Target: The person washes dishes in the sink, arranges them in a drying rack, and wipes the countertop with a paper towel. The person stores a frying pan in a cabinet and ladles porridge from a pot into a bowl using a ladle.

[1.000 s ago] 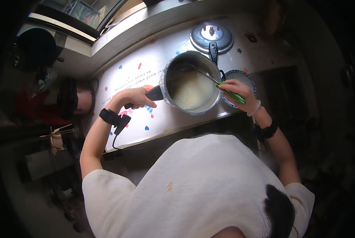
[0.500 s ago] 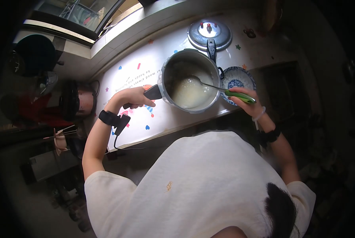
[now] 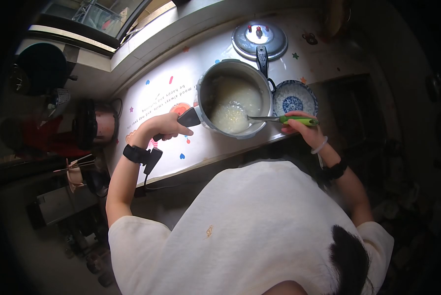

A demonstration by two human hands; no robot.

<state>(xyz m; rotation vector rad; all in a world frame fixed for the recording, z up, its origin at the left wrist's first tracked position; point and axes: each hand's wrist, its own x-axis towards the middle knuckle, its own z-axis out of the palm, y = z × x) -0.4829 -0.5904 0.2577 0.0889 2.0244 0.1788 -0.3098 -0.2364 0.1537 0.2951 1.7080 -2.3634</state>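
Observation:
A deep metal pressure cooker pot (image 3: 205,81) stands on the counter, holding pale, porridge-like contents (image 3: 245,96). My left hand (image 3: 169,125) is closed round its black side handle (image 3: 189,117). In my right hand (image 3: 303,127) is a ladle (image 3: 266,119) with a green grip, held at the pot's right rim. The ladle's head lies low in the near part of the pot, partly lost in the contents. Just right of the pot sits a blue-and-white patterned bowl (image 3: 306,93), close to my right hand.
The pressure cooker lid (image 3: 274,42) with its black handle lies behind the pot. A printed white cover (image 3: 156,147) spreads over the counter. A reddish appliance (image 3: 102,125) stands at the left, and a window (image 3: 97,17) opens at the upper left.
The ladle's head has moved from the pot's middle toward its near side, and its shaft now lies more level. My left hand stays on the handle.

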